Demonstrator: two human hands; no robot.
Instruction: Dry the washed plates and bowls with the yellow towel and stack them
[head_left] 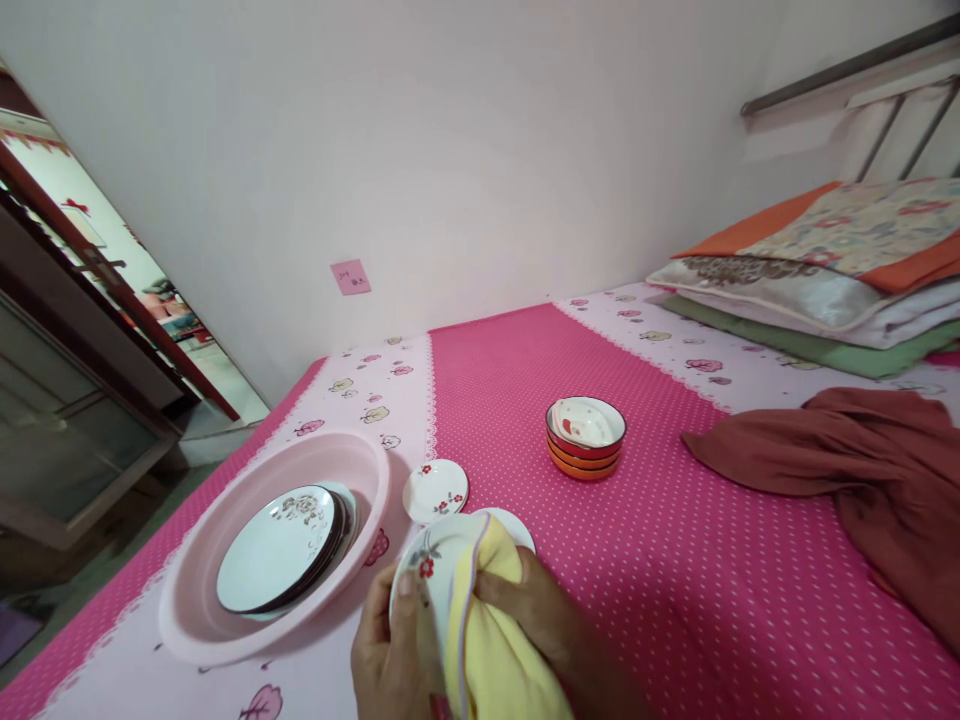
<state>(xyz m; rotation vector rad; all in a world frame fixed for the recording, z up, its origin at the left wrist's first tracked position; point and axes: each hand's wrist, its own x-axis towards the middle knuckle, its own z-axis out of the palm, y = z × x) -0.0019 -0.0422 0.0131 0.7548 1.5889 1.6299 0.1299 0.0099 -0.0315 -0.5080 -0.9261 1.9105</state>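
Note:
My left hand grips the edge of a small white plate with a red flower print, thumb on its face. A yellow cloth is pressed against that plate by my right hand, whose fingers are closed on the cloth. Part of another white plate shows just behind the cloth. A small flowered saucer lies on the pink sheet just beyond. To the left, a pink plastic basin holds a stack of white plates.
A stack of red and orange bowls sits mid-bed on the pink dotted sheet. A brown garment lies at right, folded bedding at the far right. The bed's left edge drops to the floor beside a doorway.

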